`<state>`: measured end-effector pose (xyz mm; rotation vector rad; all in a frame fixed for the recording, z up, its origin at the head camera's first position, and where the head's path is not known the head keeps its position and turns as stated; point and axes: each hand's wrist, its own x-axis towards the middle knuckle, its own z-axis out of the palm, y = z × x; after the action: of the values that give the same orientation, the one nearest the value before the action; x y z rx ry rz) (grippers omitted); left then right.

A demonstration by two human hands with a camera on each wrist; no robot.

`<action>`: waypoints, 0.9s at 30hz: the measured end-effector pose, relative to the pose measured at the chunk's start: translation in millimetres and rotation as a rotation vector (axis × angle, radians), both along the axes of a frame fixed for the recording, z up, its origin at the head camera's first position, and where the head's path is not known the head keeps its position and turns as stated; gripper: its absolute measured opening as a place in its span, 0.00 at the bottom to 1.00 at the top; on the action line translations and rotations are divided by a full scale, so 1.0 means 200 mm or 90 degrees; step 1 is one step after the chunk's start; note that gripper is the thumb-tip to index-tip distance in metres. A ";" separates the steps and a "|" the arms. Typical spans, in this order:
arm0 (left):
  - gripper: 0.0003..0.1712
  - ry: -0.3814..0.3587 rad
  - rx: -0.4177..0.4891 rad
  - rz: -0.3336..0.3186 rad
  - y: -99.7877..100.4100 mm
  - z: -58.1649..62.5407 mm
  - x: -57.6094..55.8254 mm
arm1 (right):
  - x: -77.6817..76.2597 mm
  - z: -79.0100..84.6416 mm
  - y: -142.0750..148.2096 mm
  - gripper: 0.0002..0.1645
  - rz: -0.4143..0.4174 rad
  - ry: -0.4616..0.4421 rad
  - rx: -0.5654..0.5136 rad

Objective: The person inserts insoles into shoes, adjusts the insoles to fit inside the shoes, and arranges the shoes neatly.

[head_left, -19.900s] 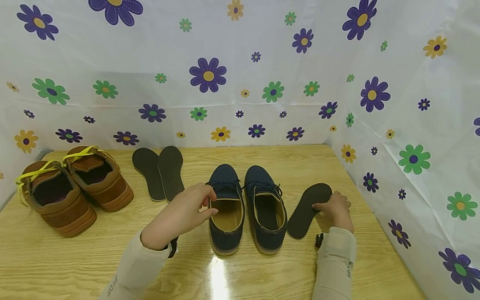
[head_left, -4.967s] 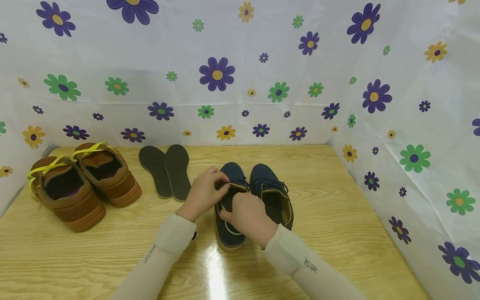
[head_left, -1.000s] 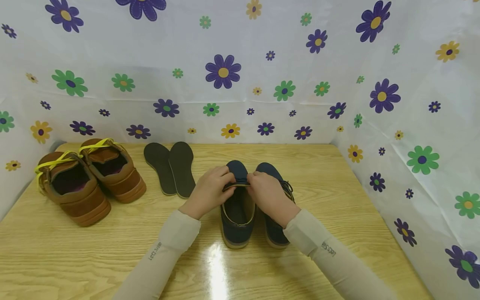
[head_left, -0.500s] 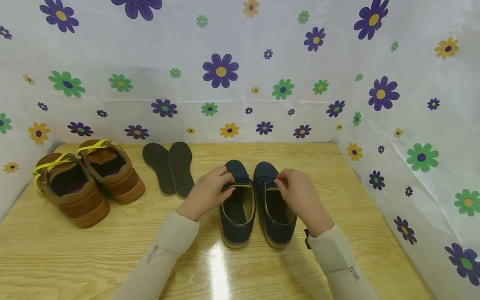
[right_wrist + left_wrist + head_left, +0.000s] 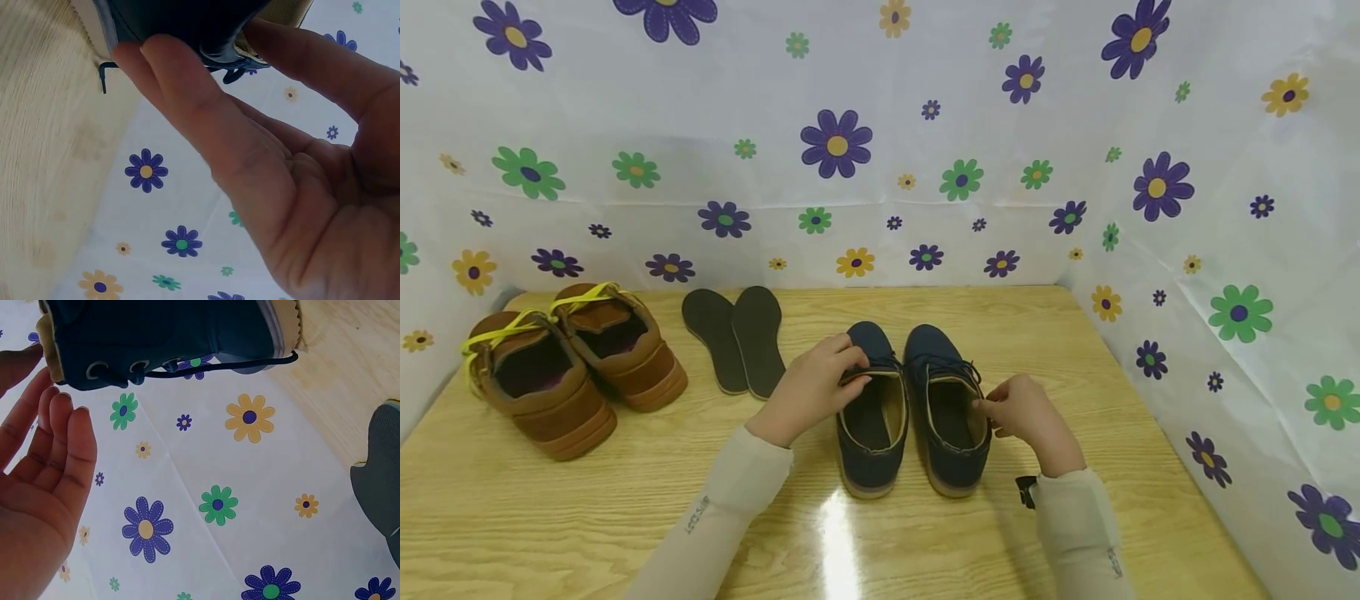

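Pair of navy lace-up shoes, side by side near the middle of a pale wood-grain worktop [image 5: 760, 542], toes pointing away from the person, soles down. Left navy shoe [image 5: 871, 468]: beige-lined collar, dark footbed inside; the left hand [image 5: 812, 387] holds it at the front of the opening, grip closed with thumb and forefinger on the tongue edge, remaining fingers loosely bent. Right navy shoe [image 5: 957, 471]: same pattern, dark footbed inside, lace loop at its outer side; the right hand [image 5: 1028, 417] holds its right collar wall, grip clamped there, thumb at the inner face and fingers along the outside. Two flat dark insoles: left insole [image 5: 715, 337] and right insole [image 5: 760, 342], lying on the worktop beyond the left hand, edges meeting. Pair of brown shoes at far left, heels toward the person: left brown shoe [image 5: 565, 412] and right brown shoe [image 5: 647, 367], touching, each with yellow laces [image 5: 508, 333]. Sleeves [image 5: 737, 483]: light beige, small dark lettering. Backdrop [image 5: 662, 100]: white cloth printed with purple, green and yellow flowers, standing behind and at the sides of the worktop.
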<state>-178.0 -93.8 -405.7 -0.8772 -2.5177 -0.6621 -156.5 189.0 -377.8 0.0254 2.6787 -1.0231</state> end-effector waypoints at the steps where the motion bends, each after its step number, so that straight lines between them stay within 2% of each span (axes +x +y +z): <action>1: 0.05 0.002 0.003 -0.001 0.00 0.00 0.00 | -0.01 -0.01 0.00 0.22 0.001 -0.004 -0.009; 9: 0.06 0.013 0.029 -0.004 -0.02 0.02 0.01 | -0.07 -0.04 -0.01 0.21 -0.005 -0.036 -0.022; 17: 0.06 0.028 0.036 -0.008 -0.04 0.03 0.01 | -0.08 -0.04 -0.01 0.20 -0.006 -0.027 -0.020; 27: 0.06 0.021 0.042 -0.009 -0.04 0.03 0.01 | -0.09 -0.06 0.01 0.20 -0.015 -0.002 -0.018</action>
<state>-176.4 -102.4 -399.5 -0.8760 -2.4476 -0.7255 -175.2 190.7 -389.8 0.0530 2.6675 -1.0672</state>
